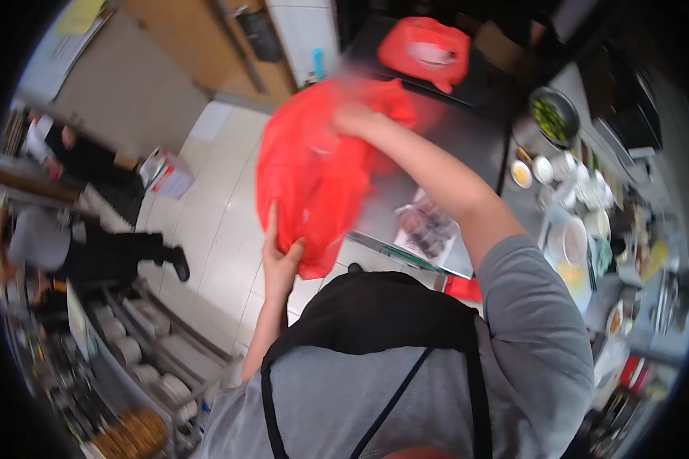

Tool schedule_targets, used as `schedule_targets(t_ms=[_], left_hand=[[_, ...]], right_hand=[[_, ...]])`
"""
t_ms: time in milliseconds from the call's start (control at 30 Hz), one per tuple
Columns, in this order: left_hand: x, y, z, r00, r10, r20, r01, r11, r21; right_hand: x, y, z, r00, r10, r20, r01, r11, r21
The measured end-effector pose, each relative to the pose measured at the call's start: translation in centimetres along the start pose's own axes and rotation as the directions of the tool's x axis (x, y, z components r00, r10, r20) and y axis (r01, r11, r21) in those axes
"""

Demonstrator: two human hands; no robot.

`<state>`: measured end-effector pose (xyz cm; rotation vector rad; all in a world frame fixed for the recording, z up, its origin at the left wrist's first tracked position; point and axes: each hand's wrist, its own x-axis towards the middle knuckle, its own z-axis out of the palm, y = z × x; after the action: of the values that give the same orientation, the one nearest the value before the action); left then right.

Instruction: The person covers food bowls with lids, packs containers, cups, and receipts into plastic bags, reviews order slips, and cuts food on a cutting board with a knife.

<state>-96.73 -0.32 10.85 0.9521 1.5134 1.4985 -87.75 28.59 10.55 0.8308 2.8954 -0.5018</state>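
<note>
A large red plastic bag [306,176] hangs spread out in front of me, at the left end of a metal counter [406,164]. My left hand [280,256] grips the bag's lower edge, its thumb and a finger showing against the red. Higher up, my right hand [354,121] is at the bag's upper part, blurred by motion, so its fingers cannot be made out. A clear pack of dark round items [427,229] lies on the counter, right of the bag. Another red bag [425,52], bunched up with something pale inside, sits at the counter's back.
A metal bowl of green vegetables [550,118], white cups [565,165] and a round white container [568,240] stand at the right. Two people [34,237] are at the left, near shelves of dishes [142,359]. A printed box [167,174] stands on the tiled floor.
</note>
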Motion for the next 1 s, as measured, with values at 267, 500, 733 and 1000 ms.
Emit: schedule_targets(t_ms=[267, 500, 733, 1000], left_hand=[[3.5, -0.2, -0.6, 0.997, 0.066, 0.04, -0.067, 0.997, 0.024], [5.9, 1.1, 0.0, 0.993, 0.082, -0.085, -0.088, 0.993, -0.074], [5.7, 0.1, 0.6, 0.988, 0.073, -0.14, -0.082, 0.995, -0.063], [3.1, 1.0, 1.4, 0.976, 0.089, -0.197, -0.082, 0.996, 0.041]], right_hand=[[-28.2, 8.1, -1.8, 0.559, 0.392, -0.73, -0.138, 0.913, 0.385], [-56.9, 15.9, 10.7, -0.389, 0.795, -0.466, -0.892, -0.198, 0.406], [-59.5, 17.4, 15.5, -0.336, 0.941, 0.052, 0.166, 0.005, 0.986], [-56.1, 11.1, 2.8, 0.039, 0.958, -0.284, 0.108, 0.279, 0.954]])
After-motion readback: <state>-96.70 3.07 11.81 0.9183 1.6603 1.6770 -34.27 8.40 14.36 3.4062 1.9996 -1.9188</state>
